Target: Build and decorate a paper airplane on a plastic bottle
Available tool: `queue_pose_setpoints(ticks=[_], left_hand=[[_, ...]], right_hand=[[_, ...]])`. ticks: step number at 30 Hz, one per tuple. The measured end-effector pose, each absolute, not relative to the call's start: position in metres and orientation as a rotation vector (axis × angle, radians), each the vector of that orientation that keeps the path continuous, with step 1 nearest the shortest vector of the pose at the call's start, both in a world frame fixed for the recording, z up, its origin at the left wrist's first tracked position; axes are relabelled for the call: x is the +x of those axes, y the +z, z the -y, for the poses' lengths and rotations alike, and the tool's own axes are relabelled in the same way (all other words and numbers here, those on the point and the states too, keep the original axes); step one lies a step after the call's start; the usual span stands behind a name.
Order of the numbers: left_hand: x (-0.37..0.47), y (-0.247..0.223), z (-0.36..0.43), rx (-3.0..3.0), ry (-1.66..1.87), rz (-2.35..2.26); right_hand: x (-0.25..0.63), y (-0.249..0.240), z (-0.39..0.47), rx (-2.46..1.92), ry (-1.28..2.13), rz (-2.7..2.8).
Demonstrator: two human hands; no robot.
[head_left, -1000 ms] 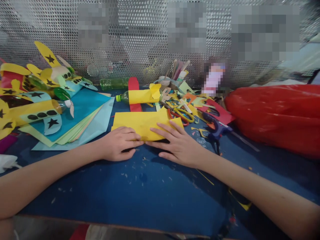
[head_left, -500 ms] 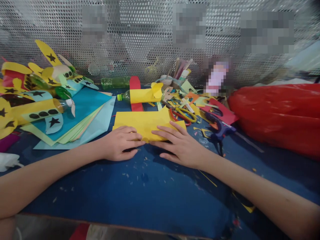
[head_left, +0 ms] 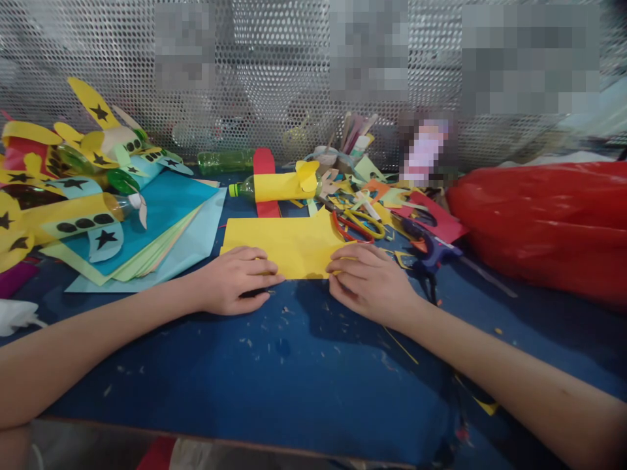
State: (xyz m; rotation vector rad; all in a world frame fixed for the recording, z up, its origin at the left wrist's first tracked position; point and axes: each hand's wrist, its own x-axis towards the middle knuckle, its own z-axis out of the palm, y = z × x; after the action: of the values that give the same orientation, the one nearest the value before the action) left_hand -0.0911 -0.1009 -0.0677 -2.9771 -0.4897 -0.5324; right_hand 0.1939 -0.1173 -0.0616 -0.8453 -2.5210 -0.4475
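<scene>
A folded sheet of yellow paper [head_left: 301,245] lies flat on the blue table between my hands. My left hand [head_left: 240,281] rests on its left front corner, palm down, fingers stretched over the edge. My right hand [head_left: 369,281] touches the right front corner; its fingers are bent but a little apart. Just behind the paper lies a plastic bottle [head_left: 279,187] wrapped in yellow paper, with a green cap, a red paper wing strip [head_left: 264,163] and yellow tail pieces. Scissors with red and yellow handles [head_left: 365,225] lie at the paper's back right corner.
Finished bottle planes [head_left: 73,215] and stacked coloured paper [head_left: 147,228] occupy the left. Paper scraps [head_left: 386,192], a blue glue gun [head_left: 434,251] and a large red plastic bag [head_left: 543,228] lie to the right. A perforated metal screen [head_left: 274,59] stands behind.
My right hand has slid to the right across the yellow paper, and its spread fingers have drawn in and bent. My left hand stays in place.
</scene>
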Motion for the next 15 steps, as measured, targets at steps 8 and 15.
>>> queue_pose_setpoints(ticks=[8, 15], left_hand=[[-0.0909, -0.0679, 0.1012, -2.988, -0.508, 0.518], [-0.0903, -0.0658, 0.1016, -2.972, -0.516, 0.486]], right_hand=[[0.1966, -0.0611, 0.1181, -1.087, -0.411, 2.571], [0.2033, -0.0625, 0.1179, -1.255, -0.465, 2.527]])
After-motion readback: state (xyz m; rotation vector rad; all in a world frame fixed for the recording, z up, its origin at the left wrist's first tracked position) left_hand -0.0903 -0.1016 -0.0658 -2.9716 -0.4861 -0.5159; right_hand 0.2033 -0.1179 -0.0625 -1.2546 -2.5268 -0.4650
